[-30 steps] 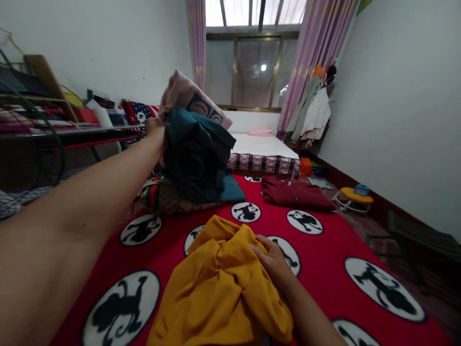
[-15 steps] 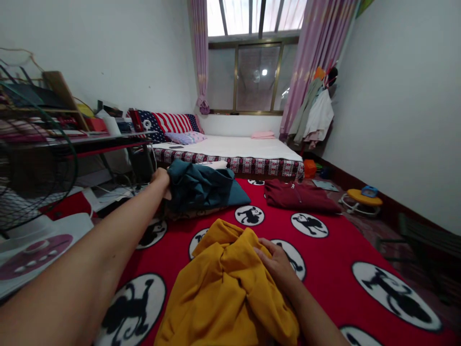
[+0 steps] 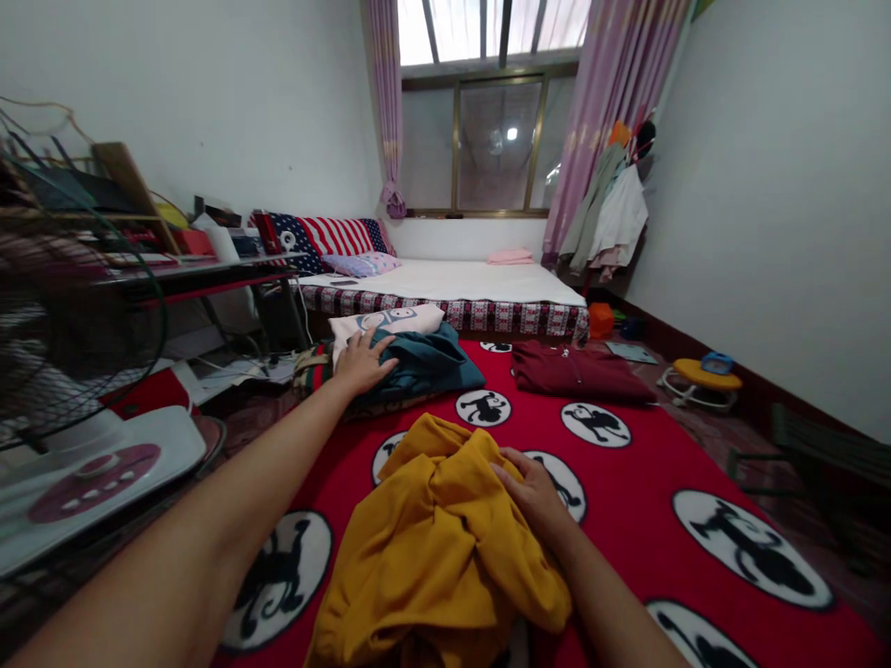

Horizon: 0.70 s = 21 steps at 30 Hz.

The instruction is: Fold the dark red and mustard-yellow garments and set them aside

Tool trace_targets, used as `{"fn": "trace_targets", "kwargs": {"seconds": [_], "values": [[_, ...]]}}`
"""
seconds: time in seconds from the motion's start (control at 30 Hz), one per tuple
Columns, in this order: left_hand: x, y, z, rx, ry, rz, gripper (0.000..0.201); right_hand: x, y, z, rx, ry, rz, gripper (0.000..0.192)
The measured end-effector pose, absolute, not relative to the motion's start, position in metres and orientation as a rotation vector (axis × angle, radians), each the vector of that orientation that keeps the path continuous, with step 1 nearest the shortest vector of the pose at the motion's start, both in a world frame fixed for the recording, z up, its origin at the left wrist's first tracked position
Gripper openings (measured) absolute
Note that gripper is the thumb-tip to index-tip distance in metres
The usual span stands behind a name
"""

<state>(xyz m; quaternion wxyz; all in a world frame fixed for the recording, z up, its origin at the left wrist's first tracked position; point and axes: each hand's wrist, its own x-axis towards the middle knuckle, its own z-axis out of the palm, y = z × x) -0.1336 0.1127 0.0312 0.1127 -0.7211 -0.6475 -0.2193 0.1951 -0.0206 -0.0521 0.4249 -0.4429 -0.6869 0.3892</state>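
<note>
While hands (image 3: 363,362) lie apart, right (image 3: 535,490) touches yellow cloth (image 3: 424,547)

From here I count one mustard garment (image 3: 432,538) near, one maroon garment (image 3: 581,373) right, one teal garment (image 3: 435,359) and one pale printed garment (image 3: 410,318) left, two purple curtains (image 3: 591,102) far.

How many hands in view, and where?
2: left hand spread on the teal garment in the far pile; right hand against the right side of the yellow garment. None appear hidden.
</note>
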Motion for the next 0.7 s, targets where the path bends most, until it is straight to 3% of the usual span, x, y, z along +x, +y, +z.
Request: {"fn": "trace_targets", "kwargs": {"seconds": [0.17, 0.33, 0.57, 0.7], "values": [[-0.122, 0.091, 0.040, -2.015, -1.862, -0.406, 0.058, 0.196, -0.022, -0.052, -1.125, -1.718, 0.918, 0.037], [-0.120, 0.082, 0.077, -2.094, -1.698, -0.569, 0.024, 0.197, -0.021, -0.054, -1.095, -1.726, 0.913, 0.037], [-0.141, 0.111, 0.183, -1.766, -1.715, -0.921, 0.038, 0.196, -0.020, -0.055, -1.117, -1.718, 0.931, 0.039], [-0.161, 0.127, 0.163, -1.753, -1.873, -0.853, 0.030, 0.196, -0.019, -0.054, -1.139, -1.720, 0.919, 0.040]]}}
